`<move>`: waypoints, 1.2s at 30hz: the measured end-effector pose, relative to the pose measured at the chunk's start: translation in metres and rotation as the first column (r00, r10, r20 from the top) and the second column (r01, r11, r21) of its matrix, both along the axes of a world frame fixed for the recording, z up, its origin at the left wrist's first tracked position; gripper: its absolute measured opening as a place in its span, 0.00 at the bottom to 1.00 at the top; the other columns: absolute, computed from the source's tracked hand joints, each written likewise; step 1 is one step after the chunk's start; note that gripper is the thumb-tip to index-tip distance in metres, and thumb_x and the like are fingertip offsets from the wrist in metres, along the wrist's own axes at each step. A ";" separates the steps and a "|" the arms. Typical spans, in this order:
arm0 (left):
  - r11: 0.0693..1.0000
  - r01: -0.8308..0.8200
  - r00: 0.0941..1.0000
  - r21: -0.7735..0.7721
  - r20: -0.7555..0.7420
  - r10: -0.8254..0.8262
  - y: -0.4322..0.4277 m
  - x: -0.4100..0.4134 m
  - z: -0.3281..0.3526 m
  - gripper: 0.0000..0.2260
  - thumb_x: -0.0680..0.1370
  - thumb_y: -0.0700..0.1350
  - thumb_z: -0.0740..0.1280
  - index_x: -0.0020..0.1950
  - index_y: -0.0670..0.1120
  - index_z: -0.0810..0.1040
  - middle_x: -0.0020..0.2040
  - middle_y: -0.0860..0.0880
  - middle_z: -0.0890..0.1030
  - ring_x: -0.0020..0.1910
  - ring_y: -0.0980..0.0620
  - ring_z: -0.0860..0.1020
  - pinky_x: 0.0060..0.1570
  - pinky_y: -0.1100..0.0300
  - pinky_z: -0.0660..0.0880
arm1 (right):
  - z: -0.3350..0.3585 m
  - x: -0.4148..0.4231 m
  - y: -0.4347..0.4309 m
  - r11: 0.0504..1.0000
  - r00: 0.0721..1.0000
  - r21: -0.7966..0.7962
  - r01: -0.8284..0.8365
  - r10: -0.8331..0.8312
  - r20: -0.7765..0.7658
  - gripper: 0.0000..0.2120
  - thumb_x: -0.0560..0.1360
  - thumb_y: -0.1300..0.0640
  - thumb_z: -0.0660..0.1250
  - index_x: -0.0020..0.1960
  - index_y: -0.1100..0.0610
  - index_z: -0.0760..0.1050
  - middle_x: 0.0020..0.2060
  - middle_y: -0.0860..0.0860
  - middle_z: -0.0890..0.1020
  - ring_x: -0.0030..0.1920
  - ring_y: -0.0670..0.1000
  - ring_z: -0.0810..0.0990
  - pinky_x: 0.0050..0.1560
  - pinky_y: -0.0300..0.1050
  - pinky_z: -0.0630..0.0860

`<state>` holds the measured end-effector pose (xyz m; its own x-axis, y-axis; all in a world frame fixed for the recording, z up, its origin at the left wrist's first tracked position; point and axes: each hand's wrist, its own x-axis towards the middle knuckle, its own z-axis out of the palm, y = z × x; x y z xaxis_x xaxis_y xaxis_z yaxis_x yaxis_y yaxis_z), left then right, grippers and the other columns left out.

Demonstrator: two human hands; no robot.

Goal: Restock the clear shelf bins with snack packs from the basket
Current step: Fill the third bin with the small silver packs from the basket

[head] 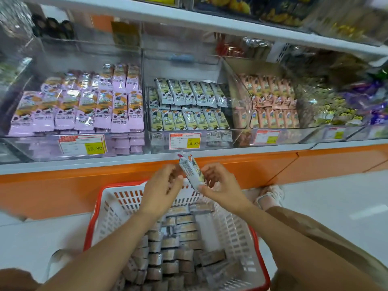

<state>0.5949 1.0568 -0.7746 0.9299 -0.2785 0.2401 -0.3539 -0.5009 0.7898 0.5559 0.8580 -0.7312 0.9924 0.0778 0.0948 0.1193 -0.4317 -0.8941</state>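
— So, where's the pack right now?

— Up between my hands, over the far rim of the basket (93, 219). My right hand (220, 185) pinches the snack pack (191, 172) at its lower end, thumb underneath and fingers curled round its side. My left hand (162, 185) is just beside it with its fingers curled in. Whether they touch the wrapper I cannot tell, because it's blurred there.

— And how does it lie?

— Tilted. Its long axis runs from my right thumb up and to the left, with the top seam pointing at the shelf. The middle bin (217, 140), whose pale green packs seem to match, sits straight ahead and above. I judge the move to be a lift forward over its clear front wall. The right hand is nearer and has the hold.

— Room to land it?

— The rows look packed, but there's open space above them. Under the shelf runs an orange base panel (52, 192). The basket stands on a pale floor (336, 206), with many loose packs (168, 248) lying in it.
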 end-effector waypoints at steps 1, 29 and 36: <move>0.995 -0.063 0.979 0.082 0.197 0.046 0.001 0.001 0.006 0.15 0.79 0.54 0.57 0.56 0.45 0.75 0.50 0.52 0.77 0.48 0.51 0.74 0.47 0.54 0.70 | 0.009 0.000 -0.002 1.000 0.999 0.003 -0.001 0.001 0.044 0.16 0.71 0.59 0.75 0.54 0.49 0.73 0.45 0.52 0.80 0.43 0.55 0.77 0.43 0.45 0.76; 0.825 -0.318 0.758 0.467 0.648 -0.075 -0.003 0.043 0.040 0.29 0.76 0.46 0.55 0.78 0.43 0.59 0.77 0.44 0.62 0.76 0.44 0.61 0.77 0.45 0.44 | 0.102 0.090 -0.012 0.609 0.811 -0.539 0.581 -0.382 0.443 0.07 0.76 0.50 0.69 0.48 0.54 0.81 0.43 0.52 0.83 0.39 0.52 0.80 0.35 0.44 0.73; 0.833 -0.312 0.749 0.457 0.657 -0.080 -0.003 0.043 0.039 0.28 0.76 0.45 0.54 0.78 0.43 0.59 0.76 0.44 0.63 0.76 0.44 0.60 0.77 0.45 0.45 | 0.102 0.096 -0.011 0.481 0.842 -0.694 0.536 -0.358 0.402 0.07 0.76 0.52 0.69 0.43 0.54 0.82 0.39 0.51 0.83 0.35 0.52 0.80 0.34 0.45 0.77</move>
<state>0.6381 1.0540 -0.7359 0.6436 -0.4381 0.6276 -0.5703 -0.8214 0.0115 0.6514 0.8475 -0.6290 0.8831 -0.2425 0.4017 -0.1804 -0.9658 -0.1864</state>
